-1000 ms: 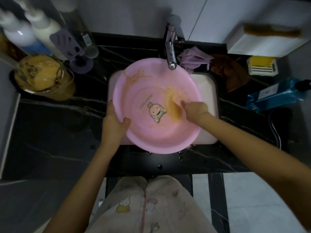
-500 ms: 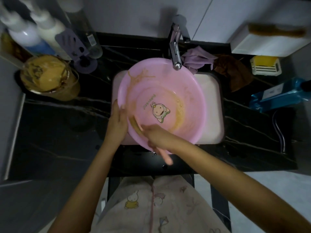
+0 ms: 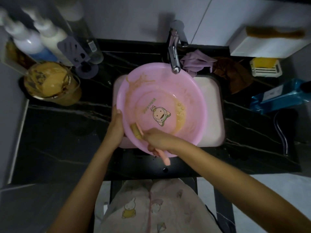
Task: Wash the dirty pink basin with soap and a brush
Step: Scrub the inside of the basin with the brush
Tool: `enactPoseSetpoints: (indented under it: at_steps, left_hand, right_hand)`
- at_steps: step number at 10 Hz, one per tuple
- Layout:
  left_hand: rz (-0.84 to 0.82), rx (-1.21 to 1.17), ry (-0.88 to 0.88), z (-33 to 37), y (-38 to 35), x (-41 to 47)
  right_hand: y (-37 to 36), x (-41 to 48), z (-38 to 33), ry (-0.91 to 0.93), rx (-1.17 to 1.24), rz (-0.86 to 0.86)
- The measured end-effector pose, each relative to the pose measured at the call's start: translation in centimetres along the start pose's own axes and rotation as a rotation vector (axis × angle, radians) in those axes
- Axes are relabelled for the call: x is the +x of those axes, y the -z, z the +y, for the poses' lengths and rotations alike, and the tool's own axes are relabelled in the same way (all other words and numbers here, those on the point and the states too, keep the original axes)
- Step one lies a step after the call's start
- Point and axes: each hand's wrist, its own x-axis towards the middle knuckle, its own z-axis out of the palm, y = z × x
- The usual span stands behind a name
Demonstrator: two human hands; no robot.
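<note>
The right hand [image 3: 156, 140] closes its fingers round the pink handle of the brush [image 3: 137, 131]. The bristles, just left of this hand, press on the inner wall of the pink basin [image 3: 168, 88]. The left hand [image 3: 116, 127] grips the basin's left rim, beside the bristles. The basin sits in the sink [image 3: 209, 106] beyond both hands, with yellow smears inside it.

The basin [image 3: 193, 98] is smooth, glossy pink plastic smeared with wet brownish grime. The brush [image 3: 162, 156] has a pink plastic handle. The tap [image 3: 174, 59] is shiny metal, the counter [image 3: 67, 132] polished black veined stone, the rag [image 3: 195, 62] soft cloth.
</note>
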Motion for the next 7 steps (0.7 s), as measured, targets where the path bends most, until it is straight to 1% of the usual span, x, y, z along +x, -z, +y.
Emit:
enactPoseSetpoints:
  at_steps: [1,2,3,4,5,6,7]
  left_hand:
    - [-0.018,0.022,-0.062,0.0,0.2,-0.4]
    - [0.0,0.095,-0.08,0.2,-0.2,-0.3]
    - [0.026,0.087,-0.05,0.6,-0.6,-0.1]
    - [-0.021,0.086,-0.052,1.0,-0.3,-0.9]
    - [-0.069,0.145,-0.108,1.3,0.1,-1.5]
    - [-0.104,0.211,-0.14,1.1,0.2,-1.3]
    - [-0.213,0.329,-0.215,0.5,1.0,-1.2]
  right_hand:
    - [0.9,1.8,-1.5,0.078,-0.033,0.094]
    - [1.6,5.3,-6.7,0.133,0.258,0.305]
    - [0.8,4.5,-5.4,0.106,0.196,0.229]
    - [-0.1,0.7,-2.4,-0.022,-0.005,-0.018]
    - [1.3,2.0,-3.9,0.088,0.085,0.106]
    - [3.7,5.4,-7.4,0.152,0.472,0.324]
    - [2.2,5.2,-5.9,0.143,0.503,0.262]
